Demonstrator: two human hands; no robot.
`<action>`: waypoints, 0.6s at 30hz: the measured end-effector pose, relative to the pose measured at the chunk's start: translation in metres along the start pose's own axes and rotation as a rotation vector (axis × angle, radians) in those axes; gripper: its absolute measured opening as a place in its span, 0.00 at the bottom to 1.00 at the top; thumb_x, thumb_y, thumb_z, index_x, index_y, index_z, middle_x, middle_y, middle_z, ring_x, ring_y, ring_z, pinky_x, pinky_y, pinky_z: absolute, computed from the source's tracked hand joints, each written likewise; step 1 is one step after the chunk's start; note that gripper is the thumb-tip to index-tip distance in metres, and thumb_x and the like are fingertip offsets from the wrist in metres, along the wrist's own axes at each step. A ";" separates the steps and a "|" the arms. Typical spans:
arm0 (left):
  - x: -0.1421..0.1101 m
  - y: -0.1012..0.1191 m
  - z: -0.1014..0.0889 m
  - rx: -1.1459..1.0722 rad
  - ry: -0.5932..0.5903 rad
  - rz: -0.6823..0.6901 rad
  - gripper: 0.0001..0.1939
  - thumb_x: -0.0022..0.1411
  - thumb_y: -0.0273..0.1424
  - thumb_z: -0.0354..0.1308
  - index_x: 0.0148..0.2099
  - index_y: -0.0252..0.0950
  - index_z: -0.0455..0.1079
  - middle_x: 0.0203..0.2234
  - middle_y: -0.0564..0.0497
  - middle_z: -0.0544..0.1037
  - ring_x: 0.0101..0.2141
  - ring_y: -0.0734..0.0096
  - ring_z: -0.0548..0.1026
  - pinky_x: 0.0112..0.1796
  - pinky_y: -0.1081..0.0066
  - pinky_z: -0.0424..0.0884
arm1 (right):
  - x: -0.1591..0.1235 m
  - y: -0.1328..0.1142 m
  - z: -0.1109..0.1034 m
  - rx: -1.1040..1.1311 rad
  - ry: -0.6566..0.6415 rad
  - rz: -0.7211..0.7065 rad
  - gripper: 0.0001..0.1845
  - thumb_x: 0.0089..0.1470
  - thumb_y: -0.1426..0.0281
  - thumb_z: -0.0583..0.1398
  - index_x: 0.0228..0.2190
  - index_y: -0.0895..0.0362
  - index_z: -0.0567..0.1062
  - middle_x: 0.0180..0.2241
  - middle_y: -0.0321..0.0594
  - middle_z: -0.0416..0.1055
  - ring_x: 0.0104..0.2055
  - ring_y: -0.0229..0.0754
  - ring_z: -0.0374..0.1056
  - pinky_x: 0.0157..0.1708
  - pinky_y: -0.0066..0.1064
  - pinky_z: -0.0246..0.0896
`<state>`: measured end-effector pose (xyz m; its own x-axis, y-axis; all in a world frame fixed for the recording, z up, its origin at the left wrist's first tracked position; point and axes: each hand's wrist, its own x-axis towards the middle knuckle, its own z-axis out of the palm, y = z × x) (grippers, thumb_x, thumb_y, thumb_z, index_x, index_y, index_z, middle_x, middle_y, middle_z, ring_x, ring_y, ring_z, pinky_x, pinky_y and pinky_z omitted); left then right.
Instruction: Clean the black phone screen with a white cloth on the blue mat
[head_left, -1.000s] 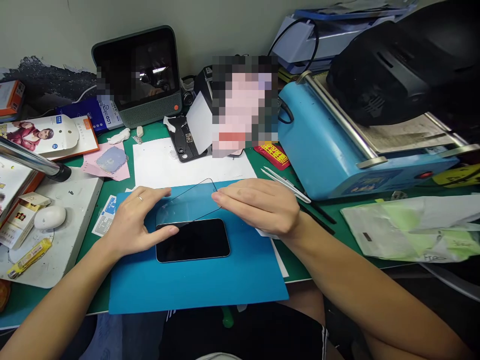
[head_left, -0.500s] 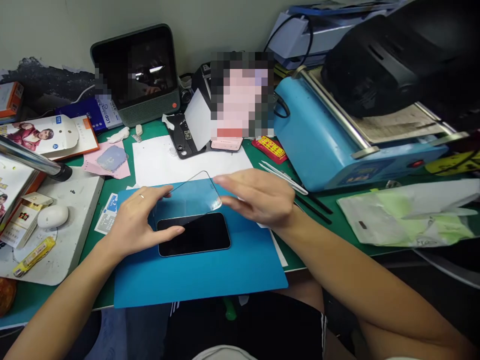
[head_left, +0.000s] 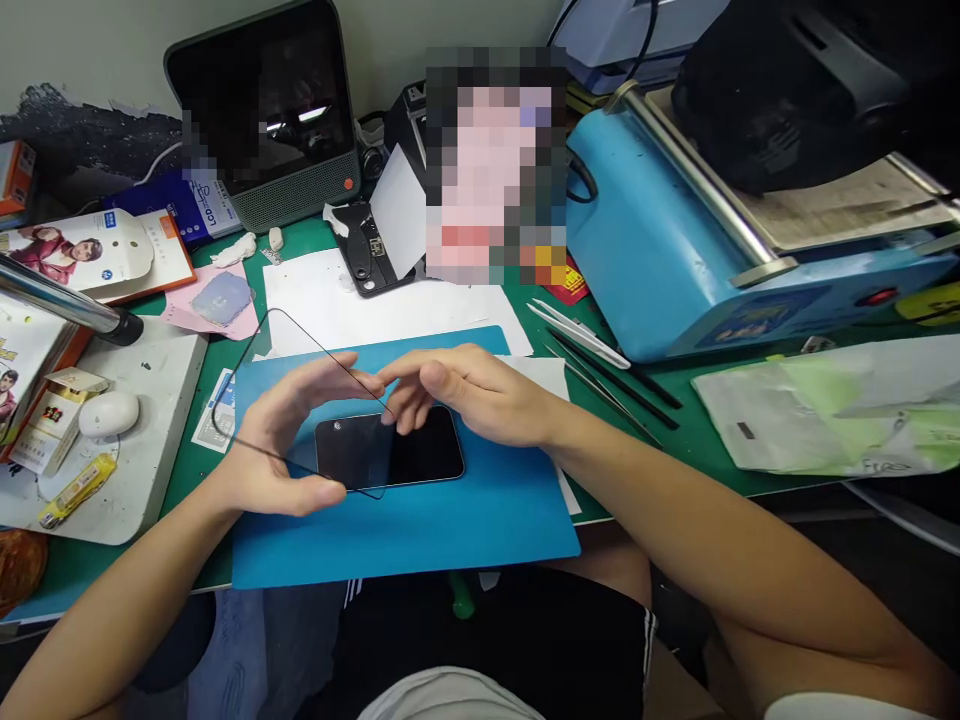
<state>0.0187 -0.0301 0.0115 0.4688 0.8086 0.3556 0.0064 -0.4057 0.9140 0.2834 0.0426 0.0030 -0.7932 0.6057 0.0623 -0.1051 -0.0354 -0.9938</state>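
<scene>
A clear glass screen protector (head_left: 356,445) with a thin black border is tilted above the blue mat (head_left: 405,545). My left hand (head_left: 281,430) is curved around it, with thumb and fingertips at its two long edges. Its left end reaches out over my left wrist. My right hand (head_left: 480,395) is at the protector's right end, fingers bent and thumb apart; whether these fingertips touch the glass, I cannot tell. Below lies a phone (head_left: 427,450) with a black screen, face up on the mat and partly seen through the glass.
Tweezers and thin tools (head_left: 585,335) lie right of the mat, before a blue machine (head_left: 637,260). A plastic bag (head_left: 817,410) is at the right edge. Behind the mat are white paper (head_left: 315,290) and a black phone part (head_left: 367,265). A lighter (head_left: 79,490) lies at left.
The protector has swung leftward and toward me, now reaching over my left hand. My right hand has moved left and turned, its fingers now above the phone.
</scene>
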 end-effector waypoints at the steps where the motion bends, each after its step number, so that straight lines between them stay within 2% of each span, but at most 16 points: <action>1: -0.001 0.000 0.001 0.031 0.004 0.034 0.43 0.62 0.47 0.74 0.74 0.45 0.66 0.60 0.41 0.80 0.65 0.41 0.76 0.66 0.38 0.75 | 0.000 -0.001 0.001 0.080 -0.029 0.055 0.39 0.69 0.36 0.55 0.51 0.59 0.81 0.38 0.45 0.86 0.37 0.42 0.83 0.39 0.32 0.80; 3: -0.002 0.002 0.003 0.091 0.001 0.082 0.42 0.61 0.49 0.74 0.72 0.44 0.66 0.60 0.40 0.80 0.71 0.37 0.68 0.71 0.33 0.66 | 0.001 -0.001 0.001 0.220 -0.129 0.156 0.42 0.67 0.33 0.52 0.49 0.58 0.80 0.40 0.48 0.87 0.39 0.43 0.84 0.42 0.33 0.80; 5: -0.002 0.005 0.007 0.121 -0.037 0.104 0.43 0.61 0.48 0.73 0.73 0.45 0.64 0.61 0.41 0.80 0.74 0.36 0.63 0.72 0.30 0.61 | 0.001 0.001 0.000 0.313 -0.296 0.235 0.47 0.66 0.30 0.48 0.48 0.60 0.81 0.45 0.53 0.87 0.44 0.46 0.85 0.45 0.35 0.80; 7: -0.002 0.008 0.011 0.119 -0.091 0.120 0.44 0.62 0.46 0.73 0.74 0.45 0.61 0.63 0.41 0.79 0.75 0.37 0.61 0.72 0.30 0.61 | 0.000 0.003 0.001 0.361 -0.464 0.279 0.52 0.65 0.29 0.45 0.51 0.62 0.82 0.52 0.58 0.85 0.49 0.48 0.85 0.49 0.37 0.79; 9: -0.001 0.011 0.016 0.106 -0.131 0.131 0.43 0.63 0.44 0.72 0.74 0.43 0.60 0.65 0.40 0.78 0.77 0.37 0.58 0.72 0.30 0.61 | -0.004 0.003 0.003 0.403 -0.580 0.303 0.54 0.66 0.29 0.45 0.57 0.63 0.80 0.57 0.61 0.81 0.53 0.51 0.84 0.53 0.40 0.78; 13: -0.001 0.016 0.023 0.121 -0.158 0.150 0.40 0.66 0.45 0.69 0.75 0.45 0.60 0.71 0.41 0.72 0.78 0.38 0.56 0.74 0.30 0.54 | -0.011 0.002 0.008 0.553 -0.728 0.277 0.51 0.68 0.33 0.48 0.66 0.62 0.75 0.61 0.61 0.79 0.59 0.54 0.81 0.63 0.47 0.72; 15: -0.001 0.018 0.023 0.160 -0.161 0.172 0.39 0.66 0.45 0.69 0.74 0.45 0.62 0.75 0.41 0.66 0.77 0.38 0.57 0.75 0.30 0.52 | -0.013 0.004 0.009 0.604 -0.760 0.228 0.49 0.70 0.35 0.50 0.68 0.62 0.73 0.59 0.61 0.80 0.57 0.54 0.81 0.63 0.49 0.71; 18: -0.001 0.020 0.021 0.243 -0.209 0.193 0.37 0.69 0.40 0.68 0.75 0.45 0.62 0.79 0.42 0.57 0.78 0.40 0.56 0.75 0.33 0.54 | -0.012 0.008 0.009 0.515 -0.781 0.167 0.46 0.72 0.38 0.50 0.67 0.63 0.74 0.57 0.61 0.81 0.53 0.53 0.83 0.61 0.49 0.73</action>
<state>0.0367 -0.0477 0.0257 0.6516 0.6132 0.4465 0.0981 -0.6518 0.7520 0.2871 0.0281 -0.0049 -0.9792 -0.1348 0.1517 -0.0576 -0.5324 -0.8445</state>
